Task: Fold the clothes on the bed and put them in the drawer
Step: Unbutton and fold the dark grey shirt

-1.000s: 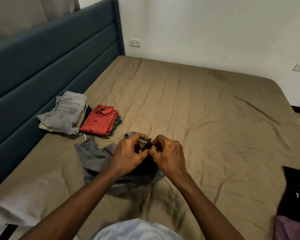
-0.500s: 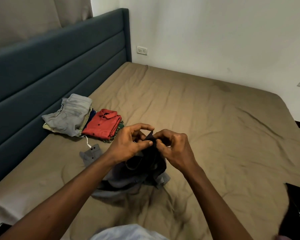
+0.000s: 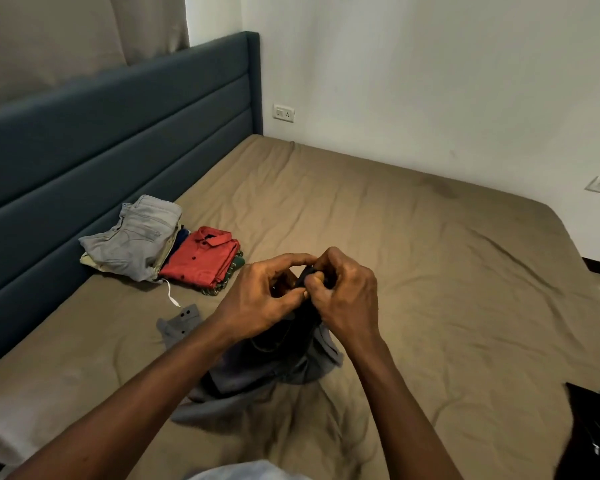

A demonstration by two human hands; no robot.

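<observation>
— Hands?
— I see left hand (image 3: 257,303) and right hand (image 3: 347,299) both pinching the shirt's (image 3: 257,375) top edge, over the bed (image 3: 430,271).
— Lie?
— Bunched. Long axis 12 to 6, cuff (image 3: 182,320) lying toward 9.

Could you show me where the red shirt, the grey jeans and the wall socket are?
red shirt (image 3: 201,260): head view, on its buttoned front, below the collar.
grey jeans (image 3: 137,237): head view, on the folded top layer.
wall socket (image 3: 284,113): head view, on the middle of its white plate.
</observation>
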